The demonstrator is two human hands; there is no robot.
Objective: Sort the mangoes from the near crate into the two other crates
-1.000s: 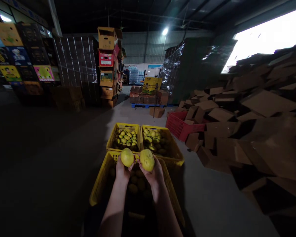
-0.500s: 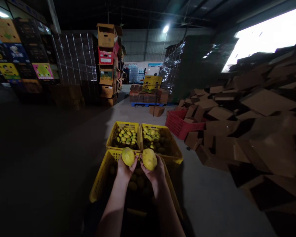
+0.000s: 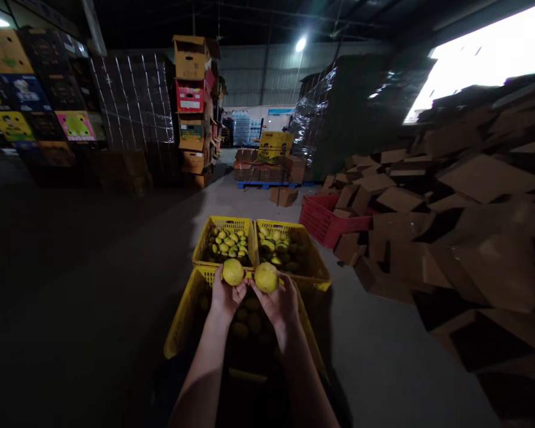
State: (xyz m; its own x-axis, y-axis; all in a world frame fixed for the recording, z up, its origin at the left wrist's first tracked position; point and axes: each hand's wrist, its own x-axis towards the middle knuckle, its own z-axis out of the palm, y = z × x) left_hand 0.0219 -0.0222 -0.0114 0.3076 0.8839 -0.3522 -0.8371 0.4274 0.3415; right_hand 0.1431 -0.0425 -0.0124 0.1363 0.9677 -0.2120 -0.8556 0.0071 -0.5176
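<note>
My left hand (image 3: 226,297) holds a round yellow fruit (image 3: 233,271), its fingers curled beneath and around it. A second yellow fruit (image 3: 266,277), with a small spot facing me, rests in the grip of my right hand (image 3: 282,302). Both fruits are side by side above the near yellow crate (image 3: 178,324), which has several dim fruits in its shadowed inside. Beyond it, the back left yellow crate (image 3: 198,242) contains many yellow-green fruits. The back right yellow crate (image 3: 317,261) has fruits too, partly in shadow.
A red crate (image 3: 317,221) stands right of the yellow crates, against a large heap of cardboard (image 3: 401,229). Farther off are a loaded blue pallet (image 3: 266,185), a tall box stack (image 3: 191,95) and wrapped stacks. Grey floor (image 3: 129,267) shows at left.
Both fruits have turned in my hands, and the right one now shows a rounder, spotted end. The hands have shifted slightly up in the view.
</note>
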